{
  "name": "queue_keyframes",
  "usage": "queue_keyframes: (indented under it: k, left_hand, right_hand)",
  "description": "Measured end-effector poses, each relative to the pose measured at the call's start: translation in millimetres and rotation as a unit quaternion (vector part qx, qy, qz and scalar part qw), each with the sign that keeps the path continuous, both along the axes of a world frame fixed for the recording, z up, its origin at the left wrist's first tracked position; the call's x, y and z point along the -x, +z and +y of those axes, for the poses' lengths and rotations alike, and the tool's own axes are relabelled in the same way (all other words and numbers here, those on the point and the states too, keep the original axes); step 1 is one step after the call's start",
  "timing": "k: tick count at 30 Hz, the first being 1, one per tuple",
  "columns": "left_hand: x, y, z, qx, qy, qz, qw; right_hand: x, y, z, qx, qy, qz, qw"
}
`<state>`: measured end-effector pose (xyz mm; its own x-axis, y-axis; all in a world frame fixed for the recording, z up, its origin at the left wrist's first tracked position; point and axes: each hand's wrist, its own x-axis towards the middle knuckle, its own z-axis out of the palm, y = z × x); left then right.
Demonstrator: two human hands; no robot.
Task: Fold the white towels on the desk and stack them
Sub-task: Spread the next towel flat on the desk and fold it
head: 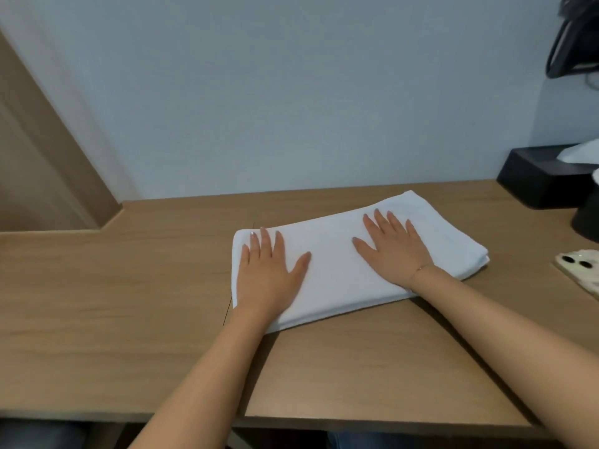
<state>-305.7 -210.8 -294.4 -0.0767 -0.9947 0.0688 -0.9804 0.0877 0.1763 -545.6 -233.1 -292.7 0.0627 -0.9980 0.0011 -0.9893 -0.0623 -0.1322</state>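
Note:
A white towel point(334, 254), folded into a long flat rectangle, lies slantwise on the wooden desk point(113, 303). My left hand point(270, 270) presses flat on the towel's left end, fingers straight and spread. My right hand point(393, 246) lies flat on the right half of the towel, fingers spread too. Both palms face down and neither hand grips the cloth. Folded layers show at the towel's right edge.
A black tissue box point(538, 176) stands at the back right against the wall. A phone point(580, 270) in a pale case lies at the right edge. A dark round object point(588, 218) sits between them. A black bag point(573, 43) hangs top right.

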Motion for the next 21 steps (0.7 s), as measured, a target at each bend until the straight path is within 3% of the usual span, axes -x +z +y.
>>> queue_keyframes:
  k: [4,14,21]
  left_hand:
    - [-13,-1,-1,-0.005,-0.01,-0.012,1.0]
    - [-24,8,0,-0.038,-0.038,-0.035,0.998]
    - [52,11,3,-0.046,-0.103,-0.023,0.993]
  right_hand:
    - [32,11,1,-0.032,0.079,-0.009,0.996]
    - [78,22,24,-0.052,0.071,-0.031,0.996]
    - [77,19,23,-0.051,0.078,-0.017,0.996]
